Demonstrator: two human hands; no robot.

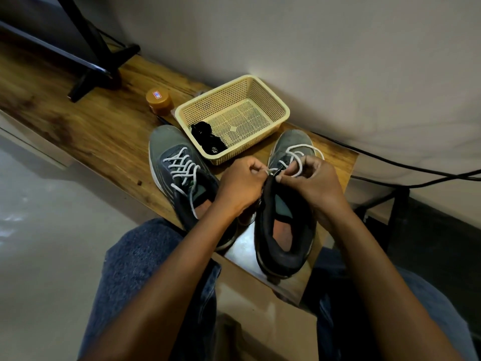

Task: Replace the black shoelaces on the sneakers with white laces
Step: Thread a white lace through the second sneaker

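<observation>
Two grey sneakers stand on the wooden bench. The left sneaker [179, 175] carries a white lace threaded through its eyelets. The right sneaker [286, 212] has a white lace [303, 152] looping loosely over its front. My left hand [240, 185] pinches one end of that lace at the top of the tongue. My right hand [312, 183] pinches the lace just beside it, a loop curling over its fingers. Black laces [208, 139] lie bundled in the near corner of the cream basket [281, 108].
An orange-lidded jar [158, 100] stands left of the basket. A black stand [99, 61] occupies the bench's far left. A black cable [416, 170] runs along the wall at right. My knees in jeans sit under the bench's near edge [234, 261].
</observation>
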